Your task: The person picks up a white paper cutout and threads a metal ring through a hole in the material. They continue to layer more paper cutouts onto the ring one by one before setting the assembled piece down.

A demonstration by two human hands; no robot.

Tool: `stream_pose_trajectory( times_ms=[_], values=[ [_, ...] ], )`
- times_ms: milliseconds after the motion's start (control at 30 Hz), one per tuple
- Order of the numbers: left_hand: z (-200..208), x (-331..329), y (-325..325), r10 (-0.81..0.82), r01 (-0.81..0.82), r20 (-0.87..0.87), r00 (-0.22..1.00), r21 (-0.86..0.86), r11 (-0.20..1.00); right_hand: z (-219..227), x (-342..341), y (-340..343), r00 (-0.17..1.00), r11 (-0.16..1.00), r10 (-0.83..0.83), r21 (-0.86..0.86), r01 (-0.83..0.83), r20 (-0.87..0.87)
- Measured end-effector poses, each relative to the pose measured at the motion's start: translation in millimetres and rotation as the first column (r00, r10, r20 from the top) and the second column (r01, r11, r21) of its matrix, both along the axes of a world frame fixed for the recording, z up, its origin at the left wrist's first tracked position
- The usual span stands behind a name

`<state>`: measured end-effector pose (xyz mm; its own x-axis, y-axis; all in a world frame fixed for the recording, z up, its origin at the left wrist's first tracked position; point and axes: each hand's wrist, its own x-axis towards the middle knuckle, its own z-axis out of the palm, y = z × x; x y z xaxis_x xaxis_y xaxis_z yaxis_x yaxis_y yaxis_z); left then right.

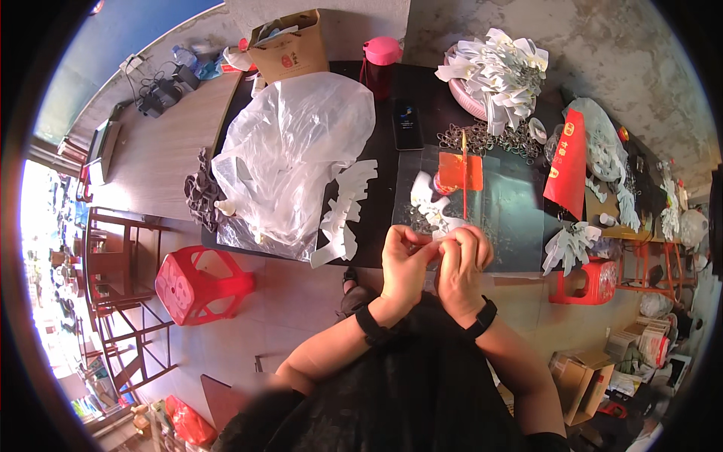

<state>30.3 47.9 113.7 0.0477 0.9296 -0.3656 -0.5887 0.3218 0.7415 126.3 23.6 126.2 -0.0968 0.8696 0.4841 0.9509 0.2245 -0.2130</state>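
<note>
My left hand and my right hand meet at the near edge of the table, fingertips pinched together. Whatever lies between the fingers is too small or too covered to make out. Just beyond the fingertips are several white strip-like pieces; whether one of them is in my grip I cannot tell. A small orange-red piece lies past them, with a thin red and yellow stick pointing away from my right hand. Farther back is a heap of small dark metal rings.
A large clear plastic bag covers the left of the black table, beside a row of white strips. At the back are a phone, a pink-lidded bottle and a pink basket heaped with white pieces. Red stools stand below.
</note>
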Motion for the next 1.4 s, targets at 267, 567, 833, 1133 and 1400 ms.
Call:
stream_pose_trajectory(
  times_ms=[267,567,833,1133,1400],
  values=[
    [-1,1,7,-0.022,0.028,0.058,0.998,-0.115,0.993,-3,6,9,0.988,0.988,0.062,0.135,-0.081,0.140],
    [3,-2,15,-0.047,0.086,0.121,0.992,-0.338,0.937,-7,12,17,0.984,0.983,0.149,0.094,-0.159,0.100],
    [-2,-1,13,-0.049,0.075,0.126,0.991,-0.211,0.975,-5,10,13,0.995,0.996,0.083,0.027,-0.082,-0.054],
    [-7,4,9,-0.063,0.065,0.085,0.994,-0.028,0.997,-4,11,7,0.947,0.999,0.034,0.013,-0.032,-0.320],
    [-3,7,1,-0.081,0.080,0.012,0.997,0.068,0.994,-4,12,2,0.875,0.993,-0.103,-0.098,0.063,-0.473]
  ],
)
